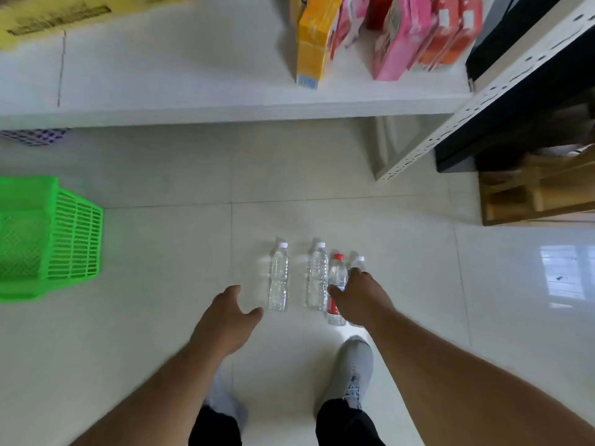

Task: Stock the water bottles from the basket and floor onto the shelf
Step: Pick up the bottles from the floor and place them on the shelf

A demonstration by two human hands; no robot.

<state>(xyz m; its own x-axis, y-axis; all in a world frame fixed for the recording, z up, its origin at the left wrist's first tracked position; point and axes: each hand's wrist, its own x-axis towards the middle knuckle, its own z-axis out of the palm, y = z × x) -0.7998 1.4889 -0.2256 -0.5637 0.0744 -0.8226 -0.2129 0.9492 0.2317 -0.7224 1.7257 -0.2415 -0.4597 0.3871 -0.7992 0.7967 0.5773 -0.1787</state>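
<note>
1. Four bottles (317, 278) stand mid-frame on the floor (167, 252); the shelf (193, 75) runs across the top.
2. Left hand (225, 320) spread, empty.
3. Right hand (360, 297) spread over the red-capped bottle (337, 284); closing could topple its crowded neighbours.

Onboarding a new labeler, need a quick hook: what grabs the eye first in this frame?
The bright green basket at the left edge stands out on the pale floor. In the middle, four water bottles stand in a row, with the left hand open beside them and the right hand reaching over the red-capped bottle. At top, colourful boxes sit on the white shelf.
</note>
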